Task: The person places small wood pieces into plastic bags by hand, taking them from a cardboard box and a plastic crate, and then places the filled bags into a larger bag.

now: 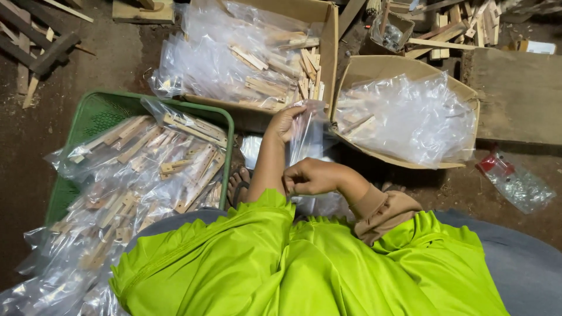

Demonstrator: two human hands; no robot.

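Two hands meet on one clear plastic bag (307, 131) in the middle of the view, held upright between your knees and the boxes beyond. Your left hand (285, 123) is up at the bag's top edge, fingers curled and pinching the film there, while your right hand (310, 177) is closed in a loose fist around the lower part of the bag; holding it at both ends keeps the limp film stretched so it does not fold over on itself. What the bag carries, you cannot tell from here, since the film is glossy and crumpled. To the left sits a green basket (88, 117) heaped with filled bags of small wooden pieces (158, 158), close by your left arm and so within easy reach. Farther off, an open cardboard box (328, 35) holds more bagged wooden pieces, and to the right a second cardboard box (374, 67) holds mostly empty clear bags (410, 117). A small bag with a red part (512, 178) lies on the dirt floor (117, 64) at the right, well apart from your hands. Loose wooden offcuts (462, 26) lie at the far right.
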